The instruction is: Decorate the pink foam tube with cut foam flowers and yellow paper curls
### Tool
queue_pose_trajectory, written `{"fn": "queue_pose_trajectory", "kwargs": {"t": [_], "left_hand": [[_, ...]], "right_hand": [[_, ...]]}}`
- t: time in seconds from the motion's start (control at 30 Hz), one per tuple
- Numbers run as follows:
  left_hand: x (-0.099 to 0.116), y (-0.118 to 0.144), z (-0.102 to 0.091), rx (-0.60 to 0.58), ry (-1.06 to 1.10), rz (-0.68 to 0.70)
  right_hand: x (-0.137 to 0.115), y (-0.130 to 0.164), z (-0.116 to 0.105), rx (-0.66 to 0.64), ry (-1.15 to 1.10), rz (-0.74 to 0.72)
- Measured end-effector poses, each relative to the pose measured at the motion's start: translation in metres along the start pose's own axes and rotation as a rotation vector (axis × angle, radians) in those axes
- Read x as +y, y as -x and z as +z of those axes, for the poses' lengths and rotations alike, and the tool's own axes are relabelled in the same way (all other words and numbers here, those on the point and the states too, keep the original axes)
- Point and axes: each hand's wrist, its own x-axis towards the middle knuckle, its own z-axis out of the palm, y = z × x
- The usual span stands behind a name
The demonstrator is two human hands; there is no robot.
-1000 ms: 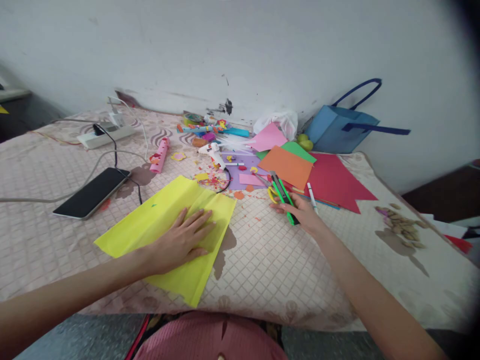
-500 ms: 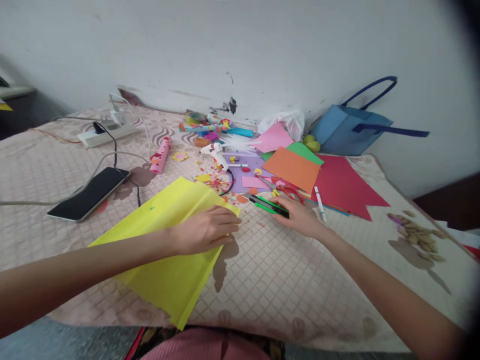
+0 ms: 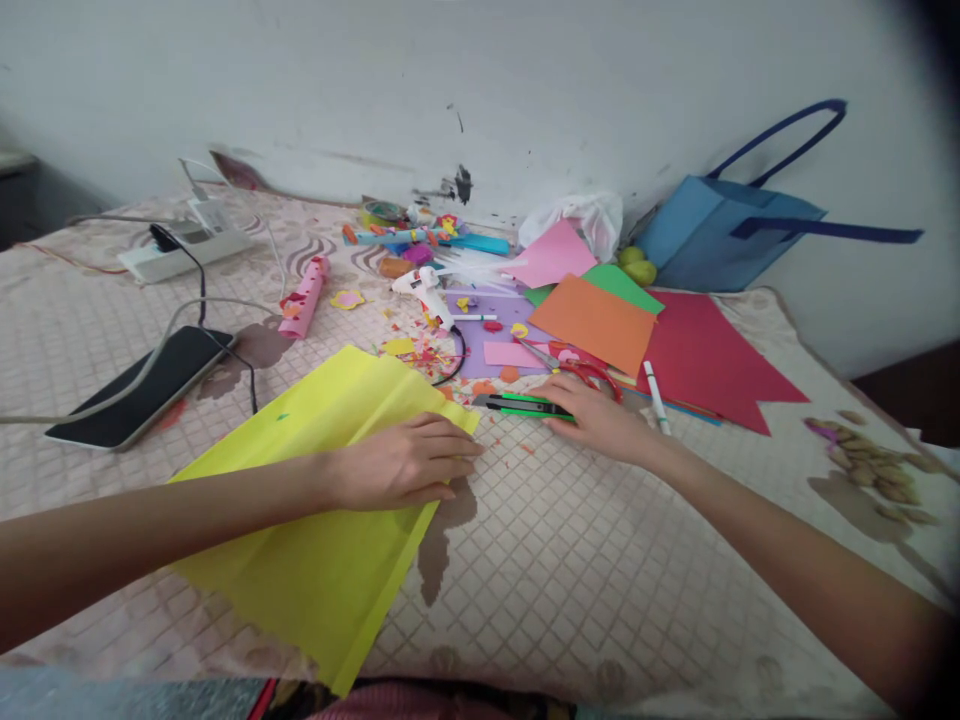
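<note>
A large yellow sheet of paper [image 3: 300, 590], creased along one long edge, lies in front of me. My left hand [image 3: 409, 462] rests flat on it, fingers stretched out over its right edge. Just to the right, my right hand [image 3: 592, 415] is closed round the rear of a green and black box cutter [image 3: 525, 405], whose tip points left toward the paper. Red-handled scissors [image 3: 592, 375] lie right behind that hand. A white marker [image 3: 658, 398] is on the cloth to the right of it.
Behind the paper are a white glue gun [image 3: 425, 290] and scattered paper scraps. Orange [image 3: 596, 322] and red sheets [image 3: 720, 360] lie to the right, near a blue bag [image 3: 724, 235]. A phone [image 3: 142, 390], cables and a power strip [image 3: 184, 252] occupy the left.
The box cutter has turned to lie more level, its tip shifted left toward the paper's edge. My left hand stays on the sheet. The camera view has shifted slightly.
</note>
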Motion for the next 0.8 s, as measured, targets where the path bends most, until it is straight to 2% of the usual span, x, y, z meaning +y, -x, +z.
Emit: {"fn": "queue_pose_trajectory", "kwargs": {"t": [0.23, 0.4, 0.57, 0.8], "left_hand": [[-0.014, -0.002, -0.006, 0.009, -0.014, -0.075], [-0.020, -0.001, -0.004, -0.017, -0.019, -0.087], [-0.025, 0.002, -0.001, 0.011, -0.027, -0.134], [-0.023, 0.005, -0.001, -0.032, 0.055, -0.108]], "right_hand": [[0.006, -0.001, 0.001, -0.042, 0.039, -0.053], [0.009, -0.001, -0.001, -0.073, 0.022, -0.074], [0.011, -0.003, -0.001, -0.085, 0.011, -0.078], [0.011, -0.001, -0.004, -0.111, -0.024, -0.087]]}}
